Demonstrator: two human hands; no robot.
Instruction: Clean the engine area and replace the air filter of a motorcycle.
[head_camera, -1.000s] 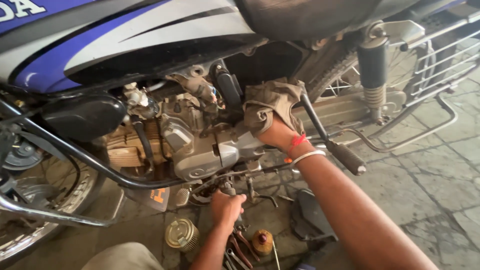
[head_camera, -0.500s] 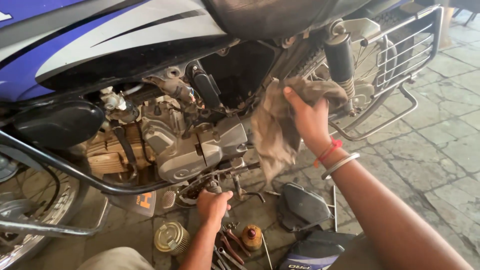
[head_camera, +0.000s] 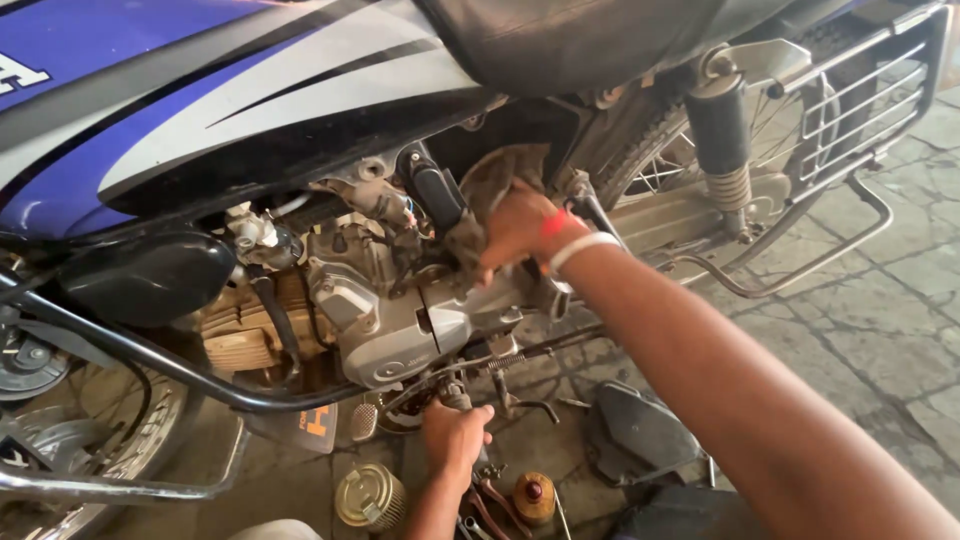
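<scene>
The motorcycle (head_camera: 300, 120) stood side-on, its blue and white bodywork above a grey, grimy engine (head_camera: 385, 320). The step in hand looked like wiping down the engine. The right hand (head_camera: 520, 228) pressed a dirty brown rag (head_camera: 490, 195) against the top rear of the engine, under the seat, fingers clenched around the cloth. The left hand (head_camera: 455, 435) was closed around the foot lever (head_camera: 450, 392) beneath the engine, as if bracing. By my judgement, the next move called for working the rag into the recesses. A round tin (head_camera: 368, 495) sat on the floor nearby.
</scene>
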